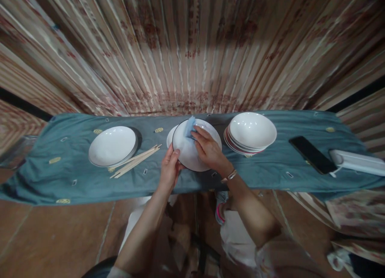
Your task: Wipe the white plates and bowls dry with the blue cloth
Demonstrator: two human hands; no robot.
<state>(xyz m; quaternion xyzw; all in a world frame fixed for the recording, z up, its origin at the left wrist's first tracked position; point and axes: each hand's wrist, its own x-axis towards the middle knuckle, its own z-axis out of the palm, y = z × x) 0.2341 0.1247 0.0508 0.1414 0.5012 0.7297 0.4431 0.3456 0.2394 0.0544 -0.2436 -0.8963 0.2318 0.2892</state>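
Plate (189, 152) tilted above the counter (75, 182) — left hand (170, 170) clamped on its rim, right hand (207, 148) pressing a blue cloth (190, 127) on it. Wiping looks midway — bowls (251, 133) right, plates (112, 146) left.

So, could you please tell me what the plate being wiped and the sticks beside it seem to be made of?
Plate: probably glazed white ceramic, smooth with a soft sheen and a dark rim. Sticks: likely bare wood or bamboo, pale tan and matte.

Gap btwn chopsticks (136, 161) & held plate (188, 152); bowl stack (251, 133) crowds right.
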